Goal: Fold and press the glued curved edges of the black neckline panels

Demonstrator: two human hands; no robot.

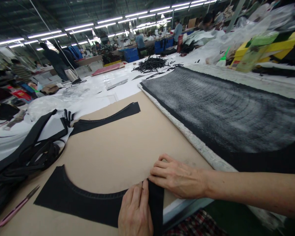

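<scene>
On my feed, the left hand [135,209] lay on the black cloth [93,207], the right hand [177,177] curled at its upper edge, nearer the short end; I couldn't tell whether either pinched it. From both, its long axis ran leftward, toward the pink snips [19,207].

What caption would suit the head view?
Left hand and right hand on a curved black cloth, a pink tool lying to its left.

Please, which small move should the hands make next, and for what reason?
Perhaps press the curved edge with the right hand while the left hand steadies the black cloth: both hands' fingertips come close together at that edge.
</scene>
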